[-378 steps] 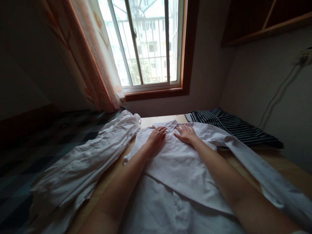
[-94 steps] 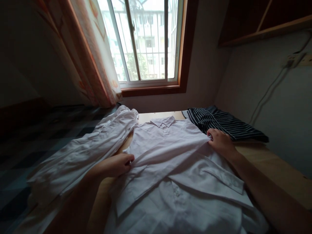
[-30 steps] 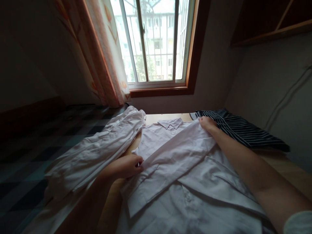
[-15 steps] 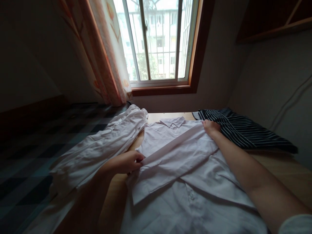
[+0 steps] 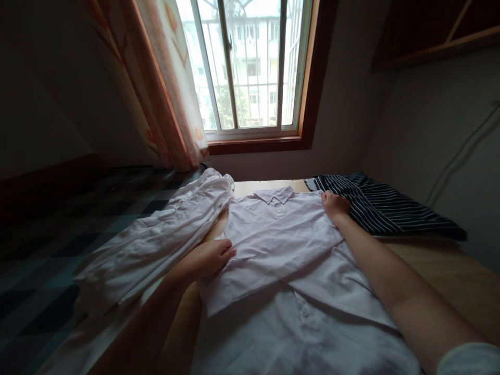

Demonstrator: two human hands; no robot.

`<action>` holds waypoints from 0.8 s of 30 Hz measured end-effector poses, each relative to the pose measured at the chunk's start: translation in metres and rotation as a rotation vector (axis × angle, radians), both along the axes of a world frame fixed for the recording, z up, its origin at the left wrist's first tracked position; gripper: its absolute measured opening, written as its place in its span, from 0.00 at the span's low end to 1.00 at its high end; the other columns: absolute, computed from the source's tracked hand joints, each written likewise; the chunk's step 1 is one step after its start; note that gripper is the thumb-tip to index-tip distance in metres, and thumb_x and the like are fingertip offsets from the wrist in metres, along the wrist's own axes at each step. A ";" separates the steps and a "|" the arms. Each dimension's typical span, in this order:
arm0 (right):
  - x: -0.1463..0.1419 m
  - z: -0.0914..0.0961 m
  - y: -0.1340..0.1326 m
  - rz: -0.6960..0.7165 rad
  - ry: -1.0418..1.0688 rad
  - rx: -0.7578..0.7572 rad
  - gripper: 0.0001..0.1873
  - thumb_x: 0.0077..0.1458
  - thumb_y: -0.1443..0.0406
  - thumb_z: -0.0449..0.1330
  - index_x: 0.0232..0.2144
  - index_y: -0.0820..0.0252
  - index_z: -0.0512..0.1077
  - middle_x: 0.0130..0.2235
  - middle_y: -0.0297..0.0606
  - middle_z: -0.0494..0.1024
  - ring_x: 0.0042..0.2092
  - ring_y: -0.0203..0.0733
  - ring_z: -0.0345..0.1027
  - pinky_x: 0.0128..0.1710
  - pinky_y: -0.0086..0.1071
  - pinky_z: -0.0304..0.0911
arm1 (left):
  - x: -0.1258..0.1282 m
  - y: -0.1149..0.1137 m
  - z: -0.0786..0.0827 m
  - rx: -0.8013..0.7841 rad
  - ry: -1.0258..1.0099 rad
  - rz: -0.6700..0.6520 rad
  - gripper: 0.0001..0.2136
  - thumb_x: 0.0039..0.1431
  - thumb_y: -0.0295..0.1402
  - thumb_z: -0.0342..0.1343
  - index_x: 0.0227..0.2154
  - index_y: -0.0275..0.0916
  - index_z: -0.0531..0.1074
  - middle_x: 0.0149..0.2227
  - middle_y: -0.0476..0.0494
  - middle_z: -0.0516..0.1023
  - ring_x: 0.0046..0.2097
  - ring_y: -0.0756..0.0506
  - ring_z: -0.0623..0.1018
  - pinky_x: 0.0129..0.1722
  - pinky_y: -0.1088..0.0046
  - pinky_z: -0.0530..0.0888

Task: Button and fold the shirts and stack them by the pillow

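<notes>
A white collared shirt (image 5: 281,245) lies face up on a wooden table (image 5: 441,265), collar toward the window. One sleeve is folded across its chest. My left hand (image 5: 213,256) rests at the shirt's left edge, fingers stretched flat on the end of the folded sleeve. My right hand (image 5: 335,204) sits at the shirt's right shoulder with fingers curled on the fabric where the sleeve folds over, right beside a dark striped garment (image 5: 383,208).
A second crumpled white garment (image 5: 156,245) lies along the table's left side, hanging toward a dark checked surface (image 5: 47,234). Behind are a barred window (image 5: 250,67), a patterned curtain (image 5: 164,88), a wall cable (image 5: 461,156) and a wooden shelf (image 5: 429,47).
The sleeve, held taut between both hands and slightly lifted before, now lies flat across the chest. My left hand went from pinching its end to lying flat on it.
</notes>
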State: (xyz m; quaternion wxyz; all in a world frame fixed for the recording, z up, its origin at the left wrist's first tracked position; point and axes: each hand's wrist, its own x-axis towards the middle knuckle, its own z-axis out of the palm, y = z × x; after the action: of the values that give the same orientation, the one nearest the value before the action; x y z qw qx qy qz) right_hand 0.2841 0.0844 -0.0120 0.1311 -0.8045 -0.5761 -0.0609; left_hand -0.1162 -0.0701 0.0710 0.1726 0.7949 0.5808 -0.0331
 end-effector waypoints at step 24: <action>0.032 0.028 -0.002 0.128 0.142 -0.150 0.23 0.65 0.53 0.50 0.38 0.64 0.79 0.40 0.50 0.82 0.44 0.50 0.75 0.36 0.31 0.60 | 0.008 0.000 0.001 -0.018 0.171 0.015 0.18 0.64 0.42 0.45 0.34 0.37 0.76 0.37 0.36 0.80 0.37 0.38 0.78 0.38 0.67 0.69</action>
State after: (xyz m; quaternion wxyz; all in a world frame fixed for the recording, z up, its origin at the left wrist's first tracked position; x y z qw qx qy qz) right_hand 0.3157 0.0824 0.0163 0.1148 -0.7758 -0.6186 0.0481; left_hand -0.1082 -0.0702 0.0715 0.1297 0.7832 0.5990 -0.1050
